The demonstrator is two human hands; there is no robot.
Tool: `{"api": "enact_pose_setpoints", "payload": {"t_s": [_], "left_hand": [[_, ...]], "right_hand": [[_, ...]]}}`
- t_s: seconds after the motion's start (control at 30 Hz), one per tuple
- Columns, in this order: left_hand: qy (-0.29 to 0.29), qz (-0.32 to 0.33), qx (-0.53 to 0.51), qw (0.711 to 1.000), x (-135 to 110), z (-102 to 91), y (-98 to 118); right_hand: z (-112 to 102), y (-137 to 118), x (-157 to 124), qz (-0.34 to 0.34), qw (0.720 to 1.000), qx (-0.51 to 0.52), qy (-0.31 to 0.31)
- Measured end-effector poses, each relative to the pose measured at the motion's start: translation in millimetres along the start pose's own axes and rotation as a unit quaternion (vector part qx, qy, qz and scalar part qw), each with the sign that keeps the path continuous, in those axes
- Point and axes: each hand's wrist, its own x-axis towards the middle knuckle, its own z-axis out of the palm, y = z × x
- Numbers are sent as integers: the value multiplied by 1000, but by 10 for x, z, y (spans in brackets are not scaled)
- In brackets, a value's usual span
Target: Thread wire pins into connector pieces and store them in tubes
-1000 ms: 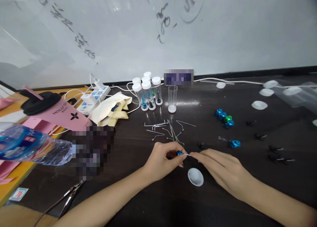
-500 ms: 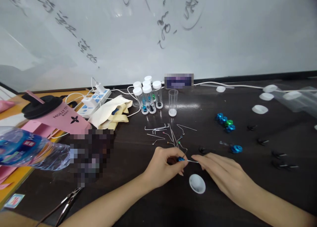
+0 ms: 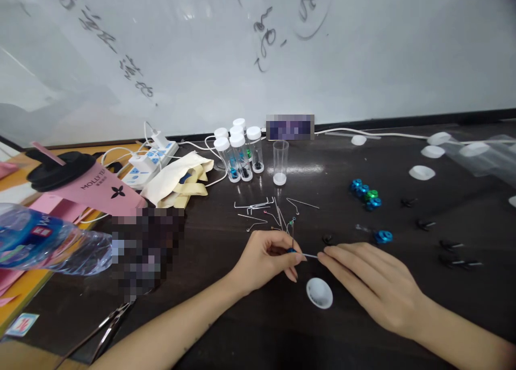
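My left hand (image 3: 268, 258) pinches a small blue metal part (image 3: 292, 250) between thumb and fingers, which hide most of it. From it a thin metal rod (image 3: 309, 256) runs across to my right hand (image 3: 368, 284), whose fingertips are closed at its far end. A second thin piece stands up from my left fingers, its kind unclear. Just below the gap between my hands sits a small white cap (image 3: 320, 293), with something dark inside. Beyond my left hand lie several L-shaped hex keys (image 3: 253, 204) and thin bent wires with coloured tips (image 3: 274, 218).
Capped clear tubes (image 3: 244, 155) and an uncapped tube (image 3: 280, 163) stand toward the back. Blue and green metal parts (image 3: 366, 193), black pieces (image 3: 451, 245) and white caps (image 3: 422, 172) lie right. Pliers (image 3: 113, 327), a water bottle (image 3: 52, 241) and a pink cup (image 3: 97, 184) are left.
The whole view has shifted slightly, with the table things a little higher in the picture. Both hands keep their hold, and the blue part is more covered by my left fingers.
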Motion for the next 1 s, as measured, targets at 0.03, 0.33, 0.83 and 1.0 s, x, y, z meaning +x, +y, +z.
{"api": "enact_pose_setpoints", "payload": {"t_s": [0.03, 0.33, 0.83, 1.0], "left_hand": [[-3, 0, -2, 1000, -1, -2, -7], [-9, 0, -18, 1000, 21, -9, -55], [-14, 23, 28, 999, -23, -17, -74], [-11, 25, 47, 999, -38, -5, -60]], "right_hand": [[1, 3, -6, 2, 1000, 6, -1], [42, 18, -103, 68, 994, 88, -20], [64, -39, 4, 171, 970, 170, -5], [56, -48, 31, 172, 966, 192, -9]]}}
